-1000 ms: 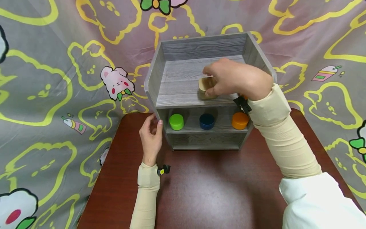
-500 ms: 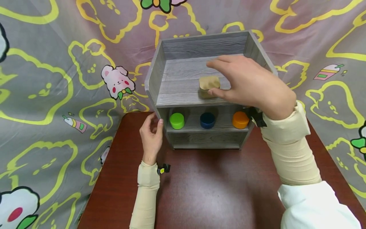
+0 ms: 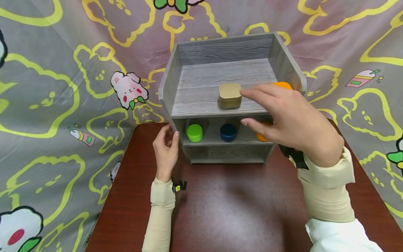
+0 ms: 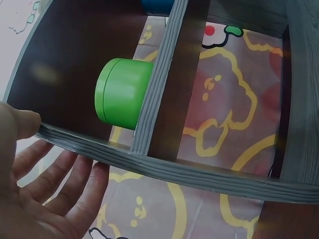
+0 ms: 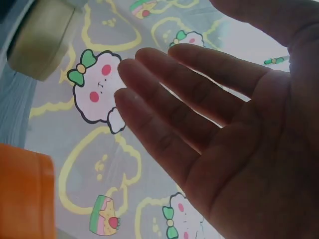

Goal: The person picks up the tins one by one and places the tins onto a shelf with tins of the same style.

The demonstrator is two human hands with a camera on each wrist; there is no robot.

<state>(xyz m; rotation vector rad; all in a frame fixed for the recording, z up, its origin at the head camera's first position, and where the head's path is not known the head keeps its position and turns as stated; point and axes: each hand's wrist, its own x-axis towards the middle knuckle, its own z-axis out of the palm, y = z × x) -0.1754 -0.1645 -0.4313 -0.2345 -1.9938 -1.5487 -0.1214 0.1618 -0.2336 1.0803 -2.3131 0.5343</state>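
A gold square tin [image 3: 230, 96] with rounded corners stands upright at the front middle of the grey wooden shelf unit's [image 3: 204, 77] top level. My right hand [image 3: 288, 117] hovers just right of it, fingers extended and thumb apart, holding nothing. In the right wrist view its palm and fingers [image 5: 199, 104] are bare, apart from the gold tin [image 5: 42, 37]. An orange container [image 3: 282, 85] on the top level is mostly hidden behind this hand. My left hand [image 3: 167, 152] grips the unit's left side panel, thumb at the front edge and fingers outside, as the left wrist view shows.
On the level below stand a green round jar [image 3: 194, 133], a dark blue round tin [image 3: 228, 132] and an orange jar [image 3: 261, 137], partly covered by the right hand. The unit stands on a dark red-brown table [image 3: 220, 206]. A patterned cloth [image 3: 63, 105] hangs behind and at the sides.
My right hand has let go of the gold tin and drawn back to the right and down, uncovering it. The tin stays in place; my left hand has not moved.
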